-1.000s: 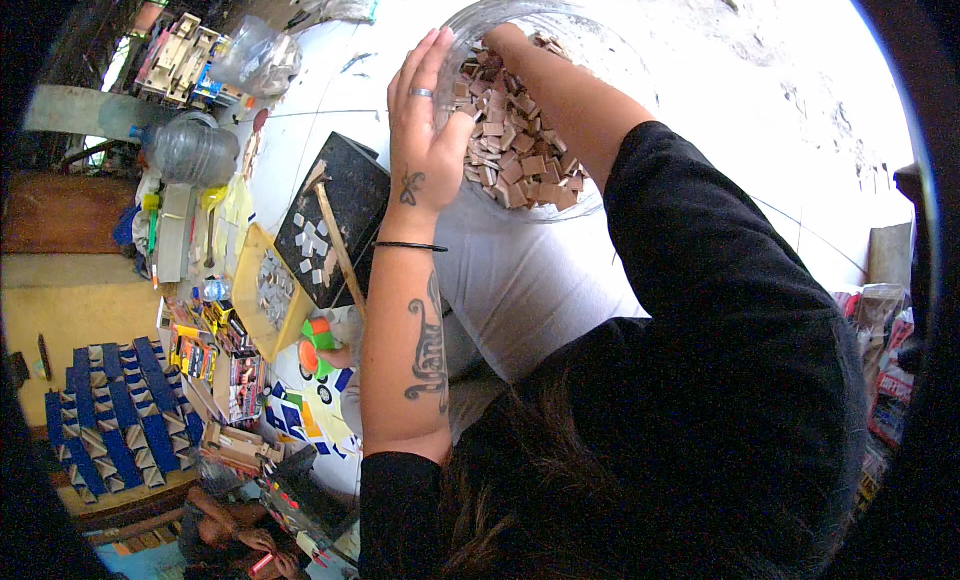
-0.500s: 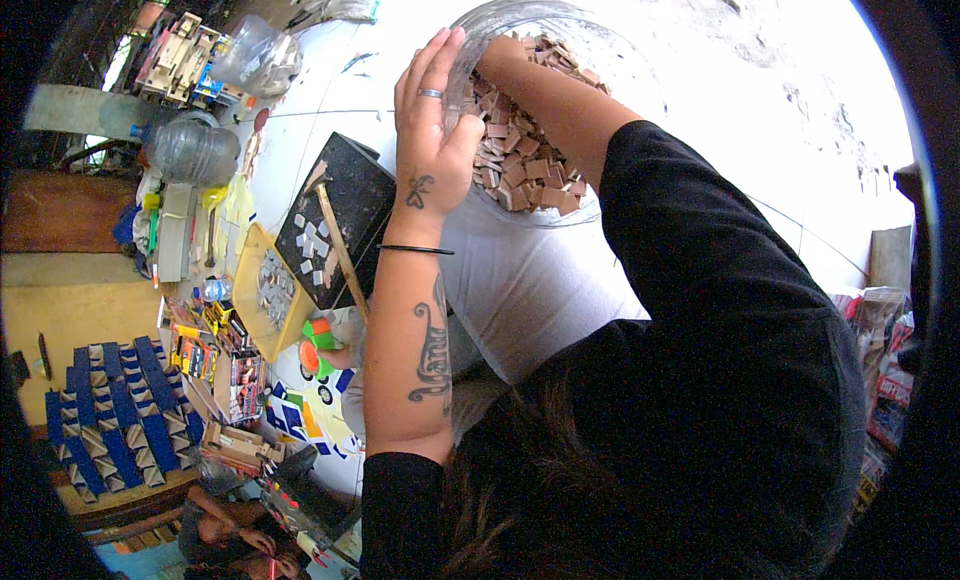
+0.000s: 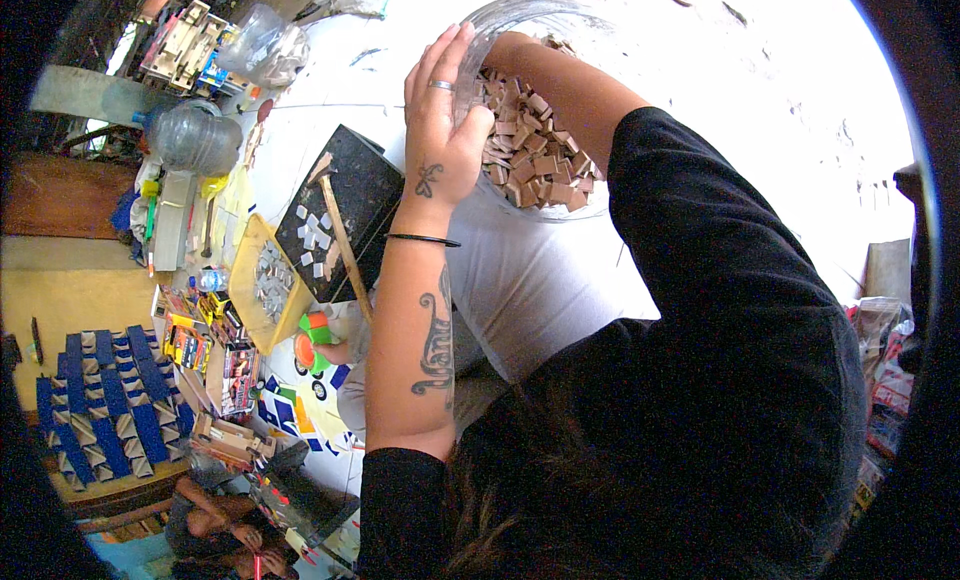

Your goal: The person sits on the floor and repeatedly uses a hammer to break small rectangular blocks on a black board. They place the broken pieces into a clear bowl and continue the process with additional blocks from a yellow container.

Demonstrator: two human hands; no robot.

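A round clear plastic tub [image 3: 487, 30] stands at the top centre, holding many small brown wooden pieces [image 3: 535, 155]. My left hand [image 3: 445, 120] grips the tub's left side, fingers along the outer wall and thumb bent toward the pieces. My right hand [image 3: 510, 52] reaches into the tub at its far left part; its fingers are hidden, so what they hold does not show. Left of my forearm, a hammer [image 3: 343, 235] with a wooden handle lies across a black box [image 3: 365, 185], beside several small grey pieces [image 3: 314, 236].
A yellow tray [image 3: 262, 330] of grey pieces adjoins the black box. Beyond stand large clear bottles [image 3: 195, 140] and wooden toy vehicles [image 3: 190, 45]. Blue-topped pieces [image 3: 110, 400] line a board at lower left. Another person's hand touches an orange-green toy [image 3: 312, 342]; another person [image 3: 225, 530] sits at lower left.
My right hand has shifted slightly within the tub, its forearm now covering more of the far pieces. My left hand keeps its hold. The whole view has shifted a little.
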